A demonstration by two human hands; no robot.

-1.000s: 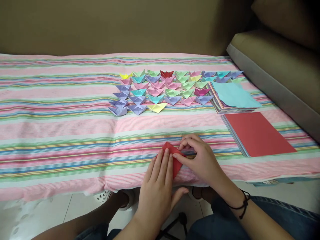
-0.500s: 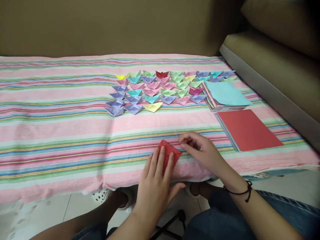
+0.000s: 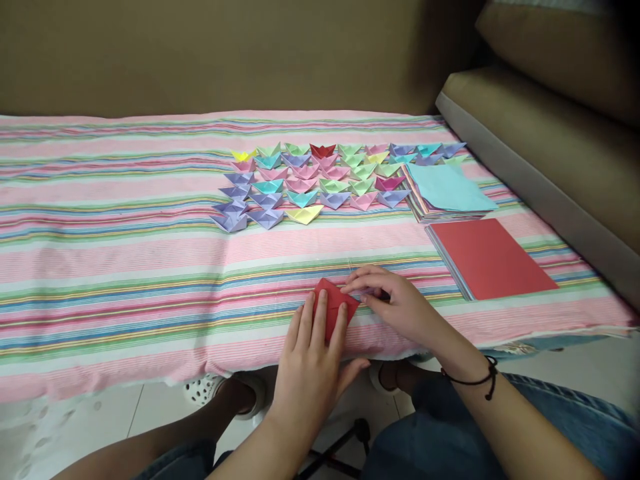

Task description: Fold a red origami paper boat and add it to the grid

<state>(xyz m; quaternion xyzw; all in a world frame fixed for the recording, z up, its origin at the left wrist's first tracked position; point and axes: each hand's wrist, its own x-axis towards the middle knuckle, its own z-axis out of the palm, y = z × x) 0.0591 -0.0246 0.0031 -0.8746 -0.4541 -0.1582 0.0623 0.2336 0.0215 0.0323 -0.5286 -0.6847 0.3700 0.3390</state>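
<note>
A piece of folded red paper (image 3: pixel 336 308) lies on the striped cloth near the front edge, a corner pointing right. My left hand (image 3: pixel 309 357) rests flat on it with fingers spread, covering its left part. At the right corner, my right hand (image 3: pixel 383 293) has its fingers curled, the index fingertip along the upper right edge and the thumb at the corner. The underside of that corner is hidden. Beyond the hands stand several rows of small folded paper boats (image 3: pixel 301 185) in purple, green, pink, blue, yellow and red.
On the right lie a stack of square sheets with red on top (image 3: pixel 493 260) and another stack topped with light blue (image 3: pixel 453 187). Brown cushions (image 3: pixel 545 113) border the right side. A brown backrest (image 3: pixel 215 57) rises behind the striped cloth (image 3: pixel 125 267).
My right hand has moved slightly left, from beside the red paper to its right edge and corner. My left hand stays on the paper. The view has shifted a little.
</note>
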